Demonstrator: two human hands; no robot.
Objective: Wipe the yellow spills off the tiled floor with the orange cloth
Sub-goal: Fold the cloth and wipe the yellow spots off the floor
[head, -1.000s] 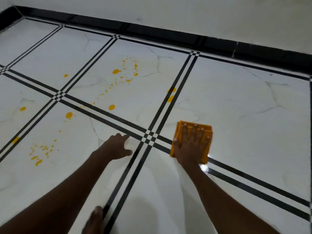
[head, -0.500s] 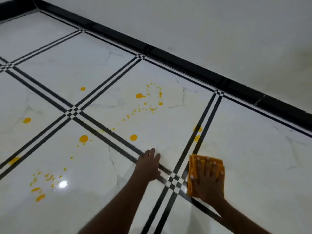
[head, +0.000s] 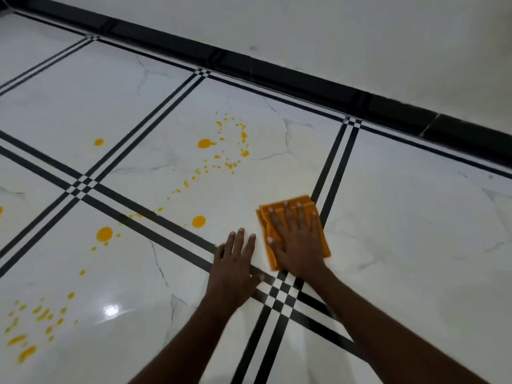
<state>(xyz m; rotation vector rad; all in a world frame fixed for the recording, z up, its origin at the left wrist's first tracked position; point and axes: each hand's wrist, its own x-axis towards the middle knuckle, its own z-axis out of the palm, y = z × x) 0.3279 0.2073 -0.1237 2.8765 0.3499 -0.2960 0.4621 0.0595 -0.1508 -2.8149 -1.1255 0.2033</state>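
The folded orange cloth (head: 318, 217) lies flat on the white tiled floor (head: 401, 231), beside a black double line. My right hand (head: 297, 239) presses down on it with fingers spread and straight. My left hand (head: 235, 267) rests flat on the floor just left of the cloth. Yellow spills lie to the left: a round drop (head: 198, 221) near my left hand, a larger blot (head: 104, 234), a blot with a trail of droplets (head: 206, 143) on the middle tile, and a cluster of splashes (head: 27, 328) at the lower left.
A black skirting strip (head: 304, 76) runs along the foot of a pale wall (head: 360, 37) at the back. Black double lines (head: 155, 120) cross the floor, meeting in a checkered crossing (head: 282, 293) between my forearms. A light glare (head: 110, 310) shines at the lower left.
My right hand has slid the cloth forward and left over the black line, covering the two yellow marks there. My left hand has moved forward beside it. The view has shifted forward.
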